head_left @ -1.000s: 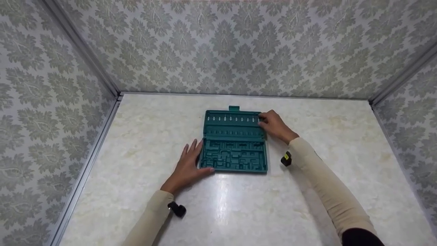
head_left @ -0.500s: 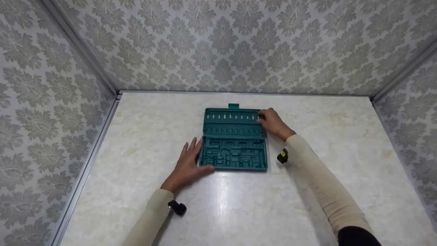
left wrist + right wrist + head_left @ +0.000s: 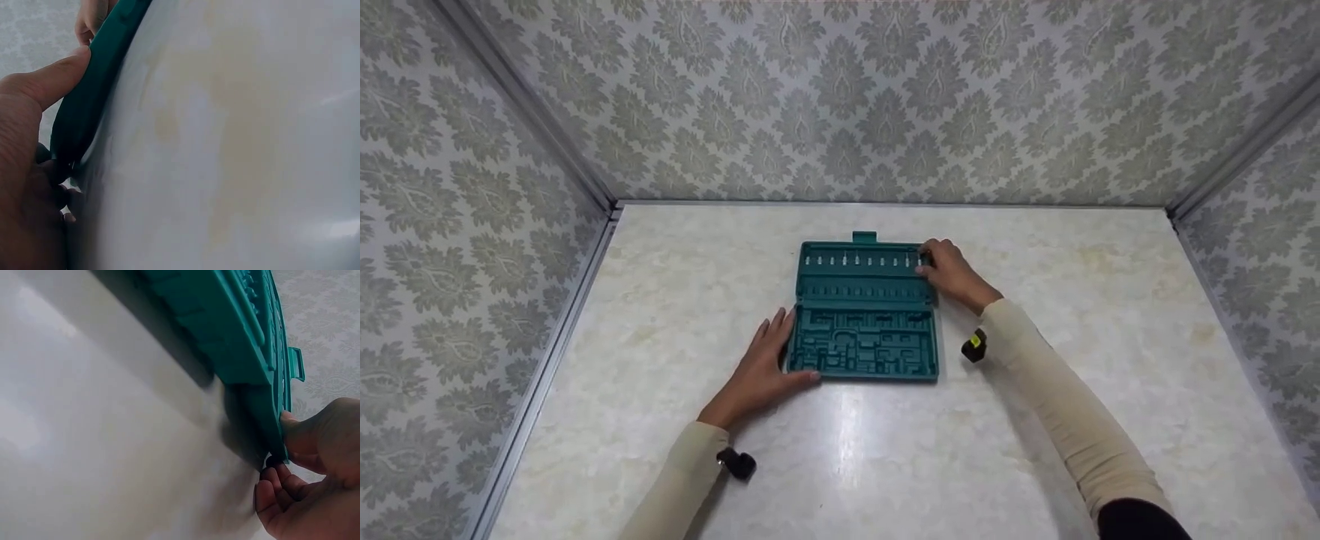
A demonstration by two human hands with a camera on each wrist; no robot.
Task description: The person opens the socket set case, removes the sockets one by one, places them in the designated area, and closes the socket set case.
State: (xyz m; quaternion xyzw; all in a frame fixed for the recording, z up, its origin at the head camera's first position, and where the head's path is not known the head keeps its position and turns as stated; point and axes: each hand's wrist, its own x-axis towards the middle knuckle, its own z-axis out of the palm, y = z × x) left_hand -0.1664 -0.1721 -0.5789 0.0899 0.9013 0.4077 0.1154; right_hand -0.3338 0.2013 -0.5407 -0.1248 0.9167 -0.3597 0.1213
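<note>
A green tool case (image 3: 864,341) lies unfolded on the table, its hinge running across the middle. Its far half, the lid (image 3: 862,289), carries a row of small silver bits (image 3: 856,261); moulded recesses without tools fill the near half. My left hand (image 3: 761,367) rests at the near left corner, fingers fairly straight along the side and thumb on the front edge. In the left wrist view the thumb (image 3: 64,70) presses the case's edge. My right hand (image 3: 952,271) grips the lid's far right corner beside the last bit. The right wrist view shows its thumb on the rim and curled fingers (image 3: 275,489) below.
A green latch tab (image 3: 865,237) sticks out from the lid's far edge. The pale marbled table (image 3: 1035,247) meets patterned walls (image 3: 847,112) at the back and sides. Black wrist cameras (image 3: 736,465) hang beside both sleeves.
The head view has shifted slightly. Both hands keep their places on the case. The rightmost bit, hidden by the right hand half a second ago, shows again beside its fingers.
</note>
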